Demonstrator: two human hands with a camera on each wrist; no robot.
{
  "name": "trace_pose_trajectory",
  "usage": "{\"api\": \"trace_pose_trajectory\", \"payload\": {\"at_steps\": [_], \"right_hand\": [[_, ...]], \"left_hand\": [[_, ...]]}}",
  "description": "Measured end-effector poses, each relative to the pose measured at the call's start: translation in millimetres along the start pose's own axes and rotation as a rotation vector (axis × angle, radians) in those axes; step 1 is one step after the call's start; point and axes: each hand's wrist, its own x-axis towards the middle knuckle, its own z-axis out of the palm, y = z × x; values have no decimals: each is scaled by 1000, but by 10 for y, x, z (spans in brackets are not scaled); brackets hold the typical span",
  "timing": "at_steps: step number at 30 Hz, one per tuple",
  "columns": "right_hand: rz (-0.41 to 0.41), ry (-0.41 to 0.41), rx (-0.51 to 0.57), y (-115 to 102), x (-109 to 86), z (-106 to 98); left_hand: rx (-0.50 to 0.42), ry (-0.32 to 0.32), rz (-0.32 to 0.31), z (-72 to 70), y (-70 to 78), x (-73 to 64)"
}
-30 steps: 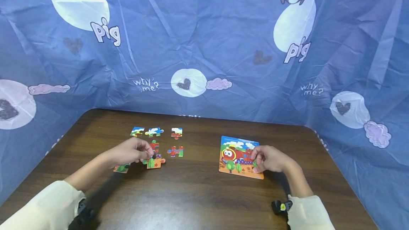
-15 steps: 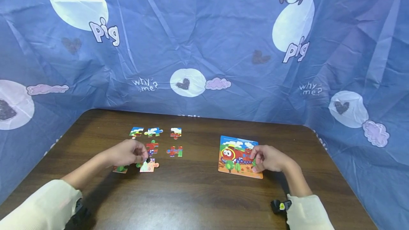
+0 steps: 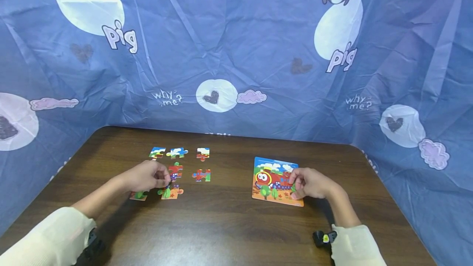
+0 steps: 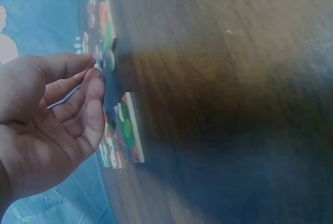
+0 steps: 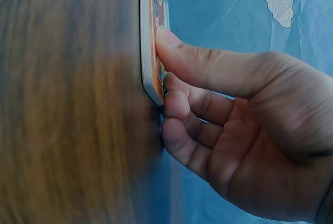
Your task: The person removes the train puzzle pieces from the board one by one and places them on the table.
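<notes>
My left hand [image 3: 145,176] is at the left group of jigsaw pieces. Its thumb and index fingertip pinch the upper edge of an orange and green jigsaw piece [image 3: 171,193], which lies flat just below a red train piece [image 3: 175,170]. In the left wrist view the two fingertips [image 4: 95,67] meet and hide what is between them. On the right, my right hand [image 3: 312,183] rests at the right edge of a square train picture board [image 3: 271,198]. Its thumb [image 5: 179,52] lies on the board's face, while the other fingers are loosely curled along the edge.
A green and orange corner piece [image 3: 138,196] shows below the left hand. Further back lie two sky pieces [image 3: 178,152], a cloud piece [image 3: 203,154] and a red piece [image 3: 202,175]. A blue printed cloth [image 3: 229,56] rises behind the brown table [image 3: 207,233].
My left hand has drawn the orange and green piece left and slightly toward the body. That piece, earlier tilted and catching glare, lies flat now. The right hand stays on the board.
</notes>
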Motion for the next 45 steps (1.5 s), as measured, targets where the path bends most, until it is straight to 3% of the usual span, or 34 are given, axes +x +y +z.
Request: {"api": "trace_pose_trajectory", "payload": {"at_steps": [7,12,19,25,31,45], "right_hand": [[21,1,-10,-24,14,2],[5,-6,17,-16,16,-5],[-8,-9,13,-4,27,-4],[-3,1,7,9,38,4],[8,7,-3,17,34,13],[-23,0,-21,15,12,-5]], "left_hand": [[-33,12,28,-29,109,105],[-49,11,63,52,273,286],[-82,-34,108,274,562,639],[-59,-45,158,497,854,933],[-14,-32,192,763,1040,1226],[-70,-76,192,1144,1576,1635]]}}
